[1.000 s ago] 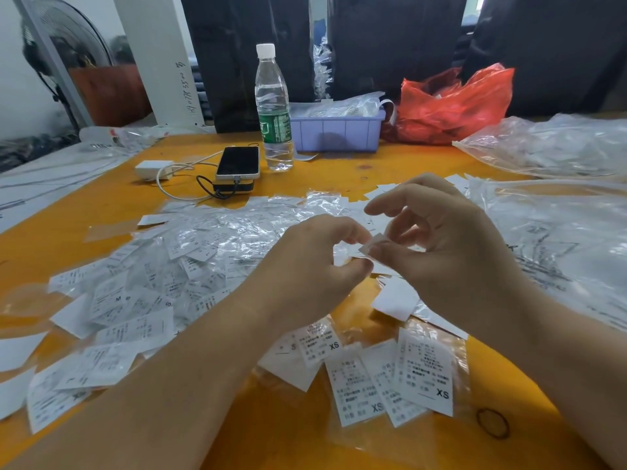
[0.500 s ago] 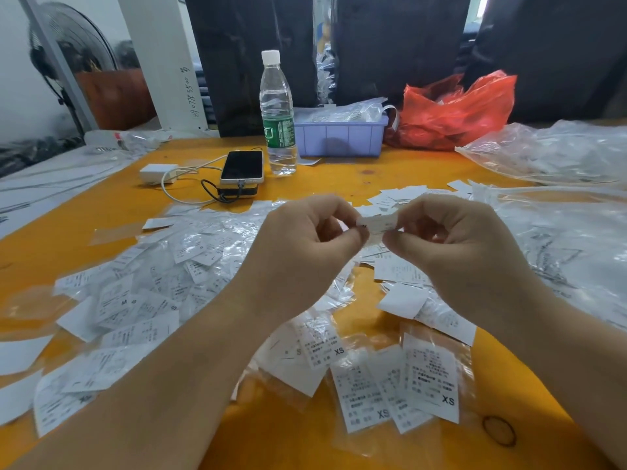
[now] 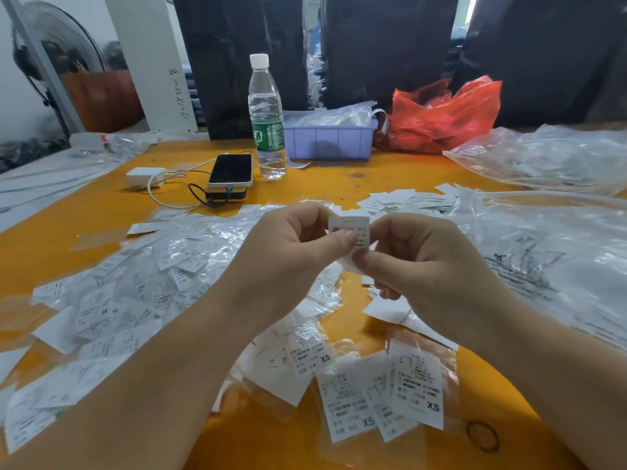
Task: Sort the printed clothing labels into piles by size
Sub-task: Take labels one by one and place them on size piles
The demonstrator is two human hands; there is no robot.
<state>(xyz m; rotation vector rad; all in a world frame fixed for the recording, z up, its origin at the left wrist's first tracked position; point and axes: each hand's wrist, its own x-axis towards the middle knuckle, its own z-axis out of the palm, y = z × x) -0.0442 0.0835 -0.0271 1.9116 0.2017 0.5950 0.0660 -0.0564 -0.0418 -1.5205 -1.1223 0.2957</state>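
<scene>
While both hands are raised over the middle of the orange table (image 3: 84, 212), I hold one printed label (image 3: 353, 228) upright between them, just above the scattered stock. My left hand (image 3: 288, 252) pinches it with the thumb laid across its left face and the curled fingers behind; my right hand (image 3: 424, 266) nips its lower edge between thumb and forefinger, the remaining fingers folded in. Neither hand is spread; both are closed narrowly on the same slip.

I judge the label to be nearly weightless, thin and limp: it bends at the lower edge where the right hand takes it, so it will fold or flutter instead of standing by itself. It wants a light pinch at an edge or corner, leaving the printed face uncovered; the size mark on the held slip is hidden by my thumb and I cannot read it.

At 6 o'clock from the hands lies the XS pile (image 3: 400, 395), several labels in clear sleeves overlapping one another. From 7 to 9 o'clock spreads the unsorted heap (image 3: 135, 300), where glossy film looks slippery and apt to cling, so that two slips may lift as one. More loose labels (image 3: 400, 200) lie at 12 o'clock, just beyond the fingers. At 3 o'clock sit large clear bags (image 3: 543, 266). Farther off at 11 o'clock stand a phone (image 3: 230, 171) and a water bottle (image 3: 266, 120).
</scene>
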